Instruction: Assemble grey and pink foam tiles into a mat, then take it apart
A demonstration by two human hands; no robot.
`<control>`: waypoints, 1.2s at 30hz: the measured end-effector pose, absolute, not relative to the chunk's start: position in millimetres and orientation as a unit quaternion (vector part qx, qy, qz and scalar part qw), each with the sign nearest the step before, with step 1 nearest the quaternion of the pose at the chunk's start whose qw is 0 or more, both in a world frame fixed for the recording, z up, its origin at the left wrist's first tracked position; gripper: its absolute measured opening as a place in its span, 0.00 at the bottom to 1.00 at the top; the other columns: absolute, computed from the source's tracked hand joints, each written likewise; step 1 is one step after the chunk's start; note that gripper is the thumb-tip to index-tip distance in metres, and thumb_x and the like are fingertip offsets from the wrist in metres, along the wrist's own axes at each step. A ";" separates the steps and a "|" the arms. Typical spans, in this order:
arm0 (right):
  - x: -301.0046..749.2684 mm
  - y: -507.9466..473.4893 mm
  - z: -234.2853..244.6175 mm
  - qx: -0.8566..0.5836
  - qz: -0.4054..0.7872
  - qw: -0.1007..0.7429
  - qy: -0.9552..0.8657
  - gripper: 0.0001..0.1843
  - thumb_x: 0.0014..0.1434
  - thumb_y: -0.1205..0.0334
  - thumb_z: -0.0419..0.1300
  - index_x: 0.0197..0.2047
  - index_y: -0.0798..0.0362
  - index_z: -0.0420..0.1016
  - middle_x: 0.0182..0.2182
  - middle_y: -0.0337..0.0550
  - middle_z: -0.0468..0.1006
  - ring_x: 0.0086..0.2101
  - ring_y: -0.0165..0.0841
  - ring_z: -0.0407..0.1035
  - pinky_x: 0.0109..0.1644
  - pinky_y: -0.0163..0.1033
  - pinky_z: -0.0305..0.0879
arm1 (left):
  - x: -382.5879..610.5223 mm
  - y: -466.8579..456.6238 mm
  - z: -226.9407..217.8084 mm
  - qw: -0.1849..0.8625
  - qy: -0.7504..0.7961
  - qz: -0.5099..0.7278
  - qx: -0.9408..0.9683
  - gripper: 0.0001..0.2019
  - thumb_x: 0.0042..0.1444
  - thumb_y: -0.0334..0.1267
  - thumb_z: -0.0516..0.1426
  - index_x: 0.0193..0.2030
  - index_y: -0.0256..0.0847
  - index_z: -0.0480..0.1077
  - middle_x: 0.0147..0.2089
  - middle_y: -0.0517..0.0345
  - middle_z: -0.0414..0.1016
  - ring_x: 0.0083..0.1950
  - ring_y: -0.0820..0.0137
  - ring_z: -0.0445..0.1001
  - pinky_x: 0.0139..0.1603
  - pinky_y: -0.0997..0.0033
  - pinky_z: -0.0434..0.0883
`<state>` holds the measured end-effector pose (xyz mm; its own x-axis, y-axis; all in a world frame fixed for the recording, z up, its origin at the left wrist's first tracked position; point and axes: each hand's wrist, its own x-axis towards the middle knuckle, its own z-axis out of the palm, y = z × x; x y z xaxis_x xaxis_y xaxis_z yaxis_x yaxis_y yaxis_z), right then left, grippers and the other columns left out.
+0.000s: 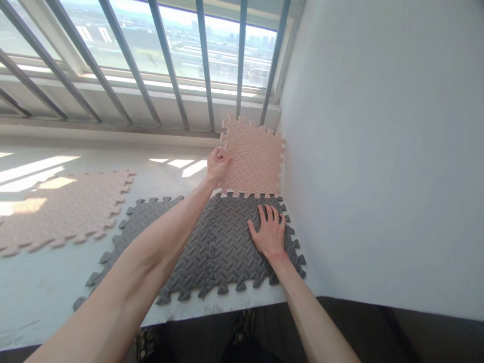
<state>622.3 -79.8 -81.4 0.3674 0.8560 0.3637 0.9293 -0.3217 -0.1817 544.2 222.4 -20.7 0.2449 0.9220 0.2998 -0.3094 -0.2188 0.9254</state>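
A pink foam mat tile (254, 161) with toothed edges stands tilted up at the back, close to the wall. My left hand (219, 164) pinches its left edge between thumb and fingers. The tile's lower edge meets the back edge of a dark grey foam tile (236, 237); whether their teeth are locked cannot be made out. On that grey tile my right hand (270, 229) lies flat with fingers spread. A second grey foam tile (147, 222) adjoins it on the left along a visible seam, partly hidden beneath my left forearm.
Another pink foam tile (71, 206) lies at the left in patches of sunlight. White ledge surface (38, 287) surrounds the tiles. Metal bars (166, 60) and a window run along the back. A white wall (378, 151) borders the right, and the ledge's front edge drops to a dark floor.
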 end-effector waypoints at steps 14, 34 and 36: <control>606.6 -43.5 -37.0 -0.752 -0.031 0.144 -0.643 0.29 0.75 0.47 0.53 0.70 0.52 0.71 0.70 0.56 0.73 0.64 0.50 0.65 0.66 0.57 0.64 | 498.5 205.1 19.9 0.597 0.258 0.447 0.614 0.34 0.37 0.40 0.80 0.52 0.40 0.76 0.37 0.53 0.84 0.44 0.51 0.85 0.44 0.53 0.83; 639.3 -38.6 -28.2 -0.857 0.007 0.029 -0.514 0.34 0.76 0.50 0.46 0.76 0.61 0.64 0.77 0.64 0.60 0.73 0.58 0.54 0.71 0.65 0.59 | 483.1 194.9 44.9 0.587 0.256 0.447 0.624 0.32 0.36 0.56 0.79 0.43 0.36 0.83 0.43 0.46 0.88 0.44 0.54 0.86 0.49 0.53 0.84; 648.3 -38.1 -31.1 -0.860 0.048 0.009 -0.508 0.34 0.77 0.48 0.44 0.78 0.56 0.62 0.79 0.60 0.57 0.74 0.58 0.52 0.69 0.67 0.63 | 485.1 194.3 41.4 0.589 0.257 0.448 0.622 0.32 0.35 0.56 0.79 0.43 0.36 0.82 0.43 0.46 0.88 0.45 0.53 0.86 0.49 0.53 0.84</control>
